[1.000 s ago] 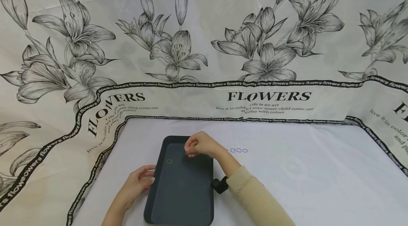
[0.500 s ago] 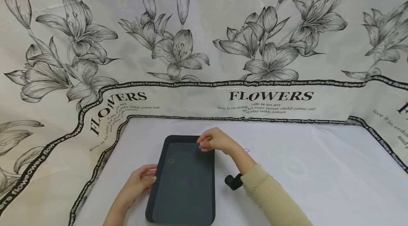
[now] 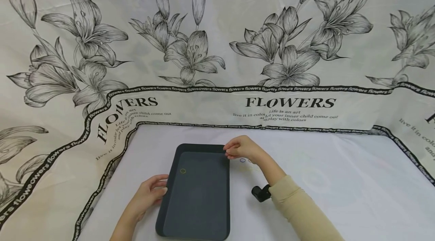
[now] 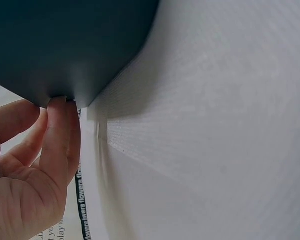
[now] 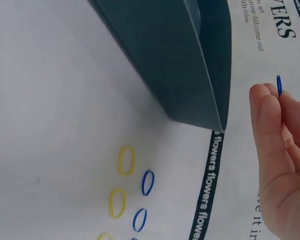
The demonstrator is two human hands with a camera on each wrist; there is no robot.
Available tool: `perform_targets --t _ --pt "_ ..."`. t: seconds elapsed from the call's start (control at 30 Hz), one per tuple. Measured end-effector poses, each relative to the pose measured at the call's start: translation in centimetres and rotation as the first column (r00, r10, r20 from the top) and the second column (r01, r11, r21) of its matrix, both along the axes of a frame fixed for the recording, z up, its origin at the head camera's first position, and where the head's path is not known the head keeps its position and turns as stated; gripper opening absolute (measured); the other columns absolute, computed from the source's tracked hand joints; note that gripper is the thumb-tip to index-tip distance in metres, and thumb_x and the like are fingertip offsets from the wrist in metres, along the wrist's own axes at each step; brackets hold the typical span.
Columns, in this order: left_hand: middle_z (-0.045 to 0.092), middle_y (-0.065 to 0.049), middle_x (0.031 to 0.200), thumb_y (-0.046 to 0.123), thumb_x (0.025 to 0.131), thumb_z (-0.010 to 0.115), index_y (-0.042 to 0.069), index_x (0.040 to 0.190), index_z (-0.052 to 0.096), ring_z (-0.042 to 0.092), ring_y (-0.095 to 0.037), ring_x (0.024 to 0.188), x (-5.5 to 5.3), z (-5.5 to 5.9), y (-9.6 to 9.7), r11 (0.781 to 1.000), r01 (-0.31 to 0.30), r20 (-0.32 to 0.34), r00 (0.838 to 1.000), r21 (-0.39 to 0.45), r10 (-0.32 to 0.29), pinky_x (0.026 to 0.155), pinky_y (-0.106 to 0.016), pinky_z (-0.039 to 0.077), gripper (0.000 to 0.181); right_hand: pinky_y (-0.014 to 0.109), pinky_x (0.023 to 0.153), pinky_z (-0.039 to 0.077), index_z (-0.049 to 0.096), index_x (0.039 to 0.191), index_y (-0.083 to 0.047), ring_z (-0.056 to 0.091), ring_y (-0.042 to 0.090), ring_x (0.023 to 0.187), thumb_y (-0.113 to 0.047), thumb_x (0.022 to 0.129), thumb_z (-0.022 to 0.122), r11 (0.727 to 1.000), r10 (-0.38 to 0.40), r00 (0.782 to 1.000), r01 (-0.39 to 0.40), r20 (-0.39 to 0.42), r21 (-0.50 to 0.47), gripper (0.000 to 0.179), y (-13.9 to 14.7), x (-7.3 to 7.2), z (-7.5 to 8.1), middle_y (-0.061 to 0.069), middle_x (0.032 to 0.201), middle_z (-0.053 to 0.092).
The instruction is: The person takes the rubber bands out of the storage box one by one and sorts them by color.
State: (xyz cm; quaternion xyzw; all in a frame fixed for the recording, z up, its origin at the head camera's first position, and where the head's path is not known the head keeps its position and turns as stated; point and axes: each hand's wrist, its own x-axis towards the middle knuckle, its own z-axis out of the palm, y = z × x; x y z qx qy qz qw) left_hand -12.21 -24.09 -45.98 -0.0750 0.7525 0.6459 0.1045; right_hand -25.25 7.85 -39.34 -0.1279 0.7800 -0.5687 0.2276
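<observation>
In the head view, my left hand (image 3: 148,196) grips the left rim of the dark grey tray (image 3: 195,199). The left wrist view shows those fingertips at the tray's edge (image 4: 65,60), thumb side to the left. My right hand (image 3: 244,148) is at the tray's far right corner. Between its thumb and fingertips it pinches a thin blue rubber band (image 5: 279,85), seen edge-on in the right wrist view. One yellow rubber band (image 3: 183,171) lies in the tray, toward its far left.
Beside the tray, yellow rubber bands (image 5: 127,160) and blue rubber bands (image 5: 148,183) lie in rows on the white tabletop (image 3: 326,195). A flower-printed cloth (image 3: 289,108) rises behind the table. A black camera (image 3: 261,193) sits at my right wrist.
My right hand has moved right, from over the tray to its far right corner. My left hand stays at the left rim, and the yellow rubber band still lies in the tray.
</observation>
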Motion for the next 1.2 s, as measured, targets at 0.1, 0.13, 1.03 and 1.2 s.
perform_targets --t 0.1,0.13,1.03,1.2 --pt "0.058 -0.019 0.114 0.001 0.087 0.057 -0.003 0.131 0.046 0.061 -0.023 0.090 0.0 0.1 0.0 1.000 -0.001 -0.002 1.000 -0.001 0.001 0.068 -0.036 0.051 0.046 0.043 0.078 0.052 0.060 0.106 0.016 0.066 0.021 0.076 0.006 0.087 0.057 1.000 -0.017 1.000 0.017 -0.005 0.008 0.021 0.5 -0.1 -0.1 0.018 0.087 0.068" --pt "0.058 -0.019 0.114 0.001 0.086 0.057 -0.003 0.131 0.046 0.061 -0.023 0.090 0.0 0.1 0.0 1.000 -0.001 -0.002 1.000 -0.001 0.001 0.068 -0.036 0.051 0.046 0.043 0.078 0.052 0.060 0.105 0.016 0.067 0.022 0.076 0.006 0.087 0.057 1.000 -0.021 1.000 0.021 -0.008 0.011 0.021 0.7 -0.1 -0.1 0.017 0.086 0.068" --pt "0.059 -0.019 0.111 -0.001 0.085 0.058 -0.006 0.129 0.046 0.061 -0.023 0.089 0.1 0.5 0.2 1.000 -0.007 -0.008 1.000 -0.008 0.007 0.069 -0.037 0.051 0.046 0.035 0.077 0.053 0.057 0.109 0.016 0.064 0.017 0.081 0.005 0.089 0.055 0.991 -0.127 0.992 0.126 0.010 0.043 0.023 6.3 -0.6 -0.8 0.020 0.095 0.066" --pt "0.059 -0.018 0.112 0.001 0.086 0.058 -0.006 0.130 0.044 0.062 -0.022 0.089 0.1 0.2 0.0 1.000 0.017 -0.003 1.000 0.005 -0.017 0.069 -0.036 0.052 0.047 0.033 0.076 0.053 0.057 0.108 0.015 0.064 0.018 0.082 0.004 0.088 0.055 0.986 -0.153 0.988 0.152 0.012 0.069 0.023 7.8 -0.5 -1.4 0.022 0.097 0.066"
